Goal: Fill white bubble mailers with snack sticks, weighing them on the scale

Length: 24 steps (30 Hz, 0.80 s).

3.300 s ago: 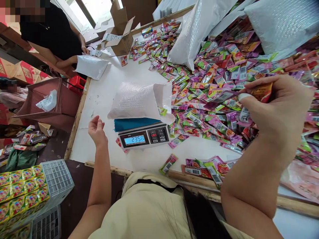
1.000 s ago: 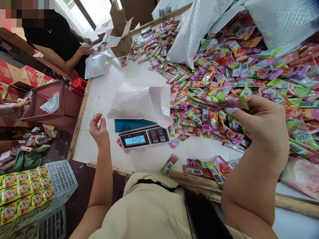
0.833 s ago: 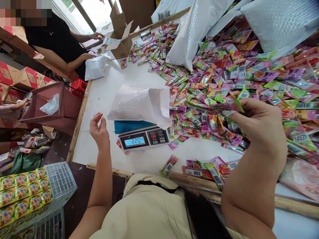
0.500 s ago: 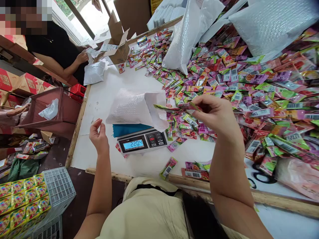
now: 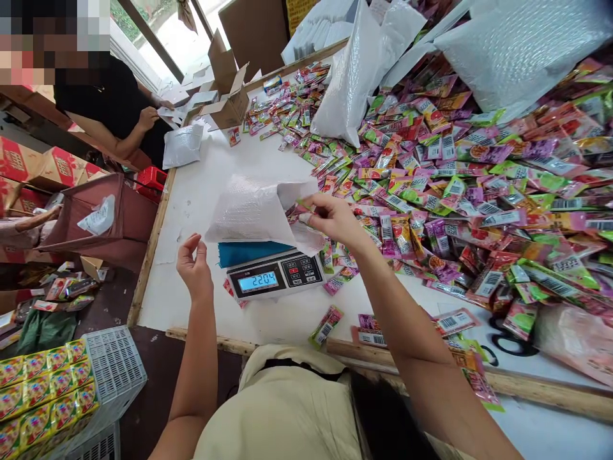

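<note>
A white bubble mailer (image 5: 251,207) lies on a digital scale (image 5: 306,271) over a teal cloth (image 5: 253,253), its mouth facing right. The scale's lit display appears to read 220.4. My right hand (image 5: 330,220) is at the mailer's mouth, fingers pinched on a small snack packet (image 5: 301,203). Only a green bit of that packet shows; the rest is hidden by the hand and the mailer. Left of the scale, my left hand (image 5: 194,263) hovers near the mailer's closed end, loosely curled with thumb and fingers apart, holding nothing visible.
Colourful snack packets (image 5: 479,153) cover the table's right side, with filled bubble mailers (image 5: 342,89) on top. Scissors (image 5: 512,338) lie near the front edge. A co-worker (image 5: 105,115) handles papers at the far left beside an open carton (image 5: 232,105). A crate (image 5: 115,358) stands lower left.
My right hand has moved left with the snack packet, from above the pile to the mailer's mouth. The left hand has barely moved. The scale reading looks the same.
</note>
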Each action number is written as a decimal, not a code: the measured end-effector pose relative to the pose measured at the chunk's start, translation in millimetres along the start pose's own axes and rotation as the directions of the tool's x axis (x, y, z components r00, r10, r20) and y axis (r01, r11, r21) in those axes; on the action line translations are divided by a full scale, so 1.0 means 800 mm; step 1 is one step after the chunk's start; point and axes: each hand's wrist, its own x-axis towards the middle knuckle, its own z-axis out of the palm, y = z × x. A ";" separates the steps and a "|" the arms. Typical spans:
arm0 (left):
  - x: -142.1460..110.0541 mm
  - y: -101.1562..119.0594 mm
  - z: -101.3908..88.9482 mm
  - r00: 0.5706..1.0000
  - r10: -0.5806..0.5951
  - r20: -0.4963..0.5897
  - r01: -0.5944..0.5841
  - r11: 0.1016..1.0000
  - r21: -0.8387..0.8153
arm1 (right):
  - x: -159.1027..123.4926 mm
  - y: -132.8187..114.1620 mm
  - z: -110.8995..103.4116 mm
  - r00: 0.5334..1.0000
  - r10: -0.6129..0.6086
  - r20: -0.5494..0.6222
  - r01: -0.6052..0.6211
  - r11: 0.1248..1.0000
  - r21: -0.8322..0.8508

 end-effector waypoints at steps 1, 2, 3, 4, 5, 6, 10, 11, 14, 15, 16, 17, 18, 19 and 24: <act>0.000 -0.001 -0.001 1.000 0.000 -0.004 0.000 1.000 -0.005 | 0.000 0.001 -0.001 1.000 0.010 -0.028 -0.010 1.000 0.017; 0.001 -0.001 -0.003 1.000 -0.001 -0.009 0.001 1.000 -0.009 | -0.002 0.001 -0.004 0.998 0.020 -0.062 -0.018 0.999 0.037; 0.001 -0.003 -0.004 1.000 -0.002 -0.012 0.002 1.000 -0.010 | -0.004 0.000 -0.008 0.995 0.030 -0.093 -0.025 0.998 0.056; 0.001 -0.004 -0.005 1.000 -0.004 -0.014 0.003 1.000 -0.008 | -0.008 -0.002 -0.014 0.992 0.043 -0.122 -0.034 0.997 0.075; 0.001 -0.004 -0.006 1.000 -0.005 -0.014 0.005 1.000 -0.005 | -0.012 -0.005 -0.021 0.987 0.057 -0.149 -0.044 0.995 0.091; 0.001 -0.005 -0.006 1.000 -0.006 -0.013 0.006 1.000 0.000 | -0.017 -0.008 -0.029 0.981 0.074 -0.178 -0.056 0.993 0.107; 0.000 -0.001 -0.001 1.000 -0.005 -0.008 0.005 1.000 -0.007 | -0.041 -0.017 -0.065 0.926 0.141 -0.349 -0.085 0.981 0.172; -0.001 0.001 0.001 1.000 0.004 -0.007 -0.004 1.000 -0.010 | -0.049 -0.018 -0.075 0.904 0.153 -0.399 -0.088 0.980 0.177; -0.003 0.011 0.004 0.998 0.062 0.003 -0.062 0.998 0.008 | -0.077 -0.016 -0.103 0.822 0.186 -0.539 -0.121 0.981 0.155; -0.004 0.016 0.005 0.996 0.084 0.009 -0.084 0.996 0.022 | -0.088 -0.013 -0.112 0.790 0.191 -0.583 -0.136 0.981 0.138; -0.007 0.023 0.005 0.994 0.105 0.016 -0.106 0.994 0.039 | -0.099 -0.010 -0.121 0.757 0.194 -0.624 -0.153 0.981 0.120; -0.009 0.032 0.005 0.991 0.130 0.022 -0.131 0.990 0.057 | -0.110 -0.007 -0.129 0.725 0.197 -0.660 -0.170 0.980 0.106; -0.012 0.042 0.004 0.986 0.163 0.027 -0.164 0.984 0.075 | -0.120 -0.003 -0.137 0.694 0.202 -0.691 -0.188 0.977 0.096; -0.016 0.054 0.003 0.978 0.205 0.031 -0.207 0.974 0.092 | -0.130 0.001 -0.144 0.668 0.208 -0.715 -0.204 0.974 0.093; -0.036 0.110 0.004 0.902 0.429 0.048 -0.432 0.895 0.111 | -0.173 0.017 -0.168 0.636 0.213 -0.741 -0.396 0.915 -0.077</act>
